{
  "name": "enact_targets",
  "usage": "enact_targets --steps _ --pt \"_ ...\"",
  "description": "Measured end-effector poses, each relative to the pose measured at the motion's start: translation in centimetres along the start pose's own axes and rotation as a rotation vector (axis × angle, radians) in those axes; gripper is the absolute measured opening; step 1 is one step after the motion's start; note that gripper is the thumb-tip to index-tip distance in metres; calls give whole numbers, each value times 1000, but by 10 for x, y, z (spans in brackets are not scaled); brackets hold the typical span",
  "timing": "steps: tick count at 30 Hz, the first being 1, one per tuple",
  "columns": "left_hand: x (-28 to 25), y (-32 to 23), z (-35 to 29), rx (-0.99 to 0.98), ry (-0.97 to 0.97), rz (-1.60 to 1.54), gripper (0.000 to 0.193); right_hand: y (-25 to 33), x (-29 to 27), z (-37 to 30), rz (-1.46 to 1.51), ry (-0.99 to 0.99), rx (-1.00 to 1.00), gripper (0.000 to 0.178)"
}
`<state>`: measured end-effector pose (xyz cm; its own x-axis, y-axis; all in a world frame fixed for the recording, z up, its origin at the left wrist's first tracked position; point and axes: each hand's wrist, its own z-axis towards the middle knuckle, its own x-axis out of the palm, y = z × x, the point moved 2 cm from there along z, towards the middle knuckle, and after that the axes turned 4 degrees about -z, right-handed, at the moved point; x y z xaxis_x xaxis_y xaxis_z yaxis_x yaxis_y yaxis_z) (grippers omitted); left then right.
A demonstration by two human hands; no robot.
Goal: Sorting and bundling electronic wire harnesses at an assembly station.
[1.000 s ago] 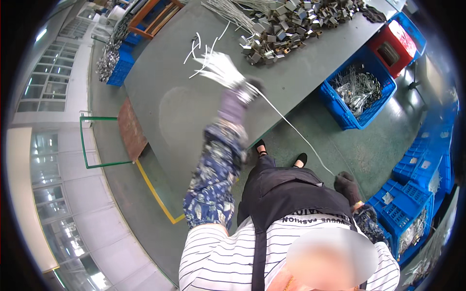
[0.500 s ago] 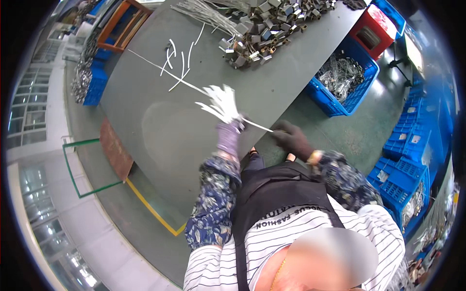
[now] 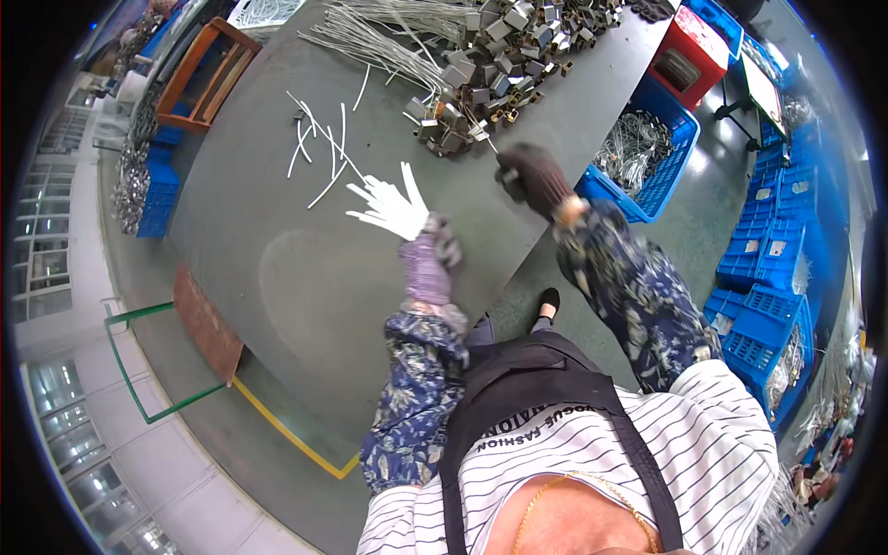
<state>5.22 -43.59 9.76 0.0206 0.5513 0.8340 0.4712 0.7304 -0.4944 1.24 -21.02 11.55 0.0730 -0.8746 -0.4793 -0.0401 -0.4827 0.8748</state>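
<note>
My left hand (image 3: 431, 254), in a purple and grey glove, is closed around a fanned bundle of white strips (image 3: 393, 211) over the grey table (image 3: 314, 268). Out ahead of them on the tabletop lie several loose white strips (image 3: 339, 148). My right hand (image 3: 531, 176), in a dark brown glove and a little blurred, reaches toward the pile of small metal box-shaped parts (image 3: 504, 65). A thin pale wire (image 3: 493, 146) runs from its closed fingertips to the near edge of that pile. Whether a part hangs on the wire's end is unclear.
Long pale wires (image 3: 370, 42) lie left of the pile. Beyond the table's right edge stand a blue crate (image 3: 671, 180) full of wired parts and a red box (image 3: 689, 60). Blue crates (image 3: 763, 324) are stacked further right. At the far left is an orange wooden frame (image 3: 208, 74).
My right hand has swung forward from the table's edge to beside the metal parts, away from the left hand. The left hand with the white strips has shifted slightly left. The view has shifted too.
</note>
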Motion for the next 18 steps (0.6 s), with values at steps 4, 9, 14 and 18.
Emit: enact_targets --steps 4,9,14,18 --pt "43 68 -6 -133 -145 -9 26 -34 2 -151 -262 37 -382 18" --pt "58 81 21 -135 -197 -44 25 -70 -35 -347 162 251 777 19" --pt "38 28 61 168 -49 67 24 -95 -68 -419 344 -18 1122 17" --pt "60 -27 67 389 -167 119 29 -107 -70 -405 399 -6 986 16"
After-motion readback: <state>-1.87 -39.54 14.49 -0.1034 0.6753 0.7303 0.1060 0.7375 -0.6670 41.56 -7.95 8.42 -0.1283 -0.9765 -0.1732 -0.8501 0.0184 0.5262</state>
